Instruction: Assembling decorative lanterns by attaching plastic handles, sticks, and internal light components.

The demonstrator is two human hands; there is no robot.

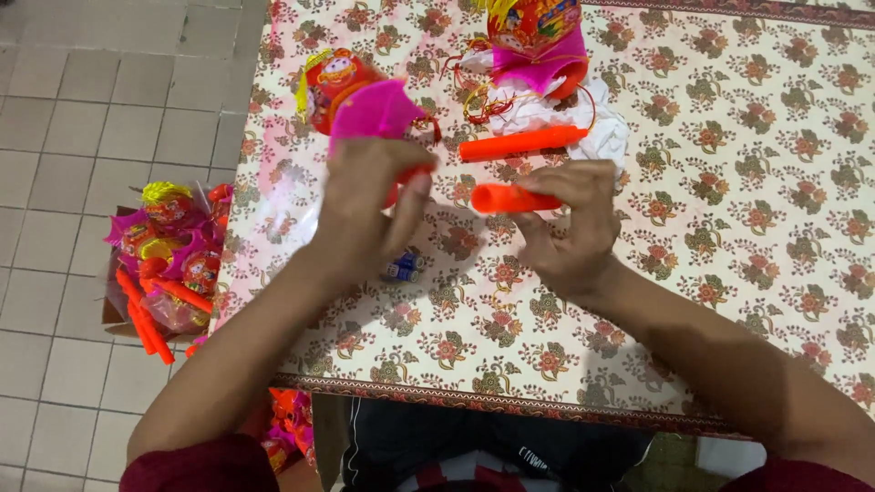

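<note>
L hand (369,205) clamped on 1 lantern toy (351,96), R hand (570,223) pinching 1 of 2 orange tubes (510,198).

Both hands are over the surface (729,228), near its middle. The left hand (369,210) holds a lantern toy (351,96); the right hand (570,223) holds a tube (510,198) between the two hands. Behind that tube lies a second tube (521,143), and behind that a cloth (547,109) with another lantern toy (536,32) on it. A small bottle (401,267) lies below the left hand. Left of the surface, on the floor (64,109), sits a box (169,260) of more toys.
</note>
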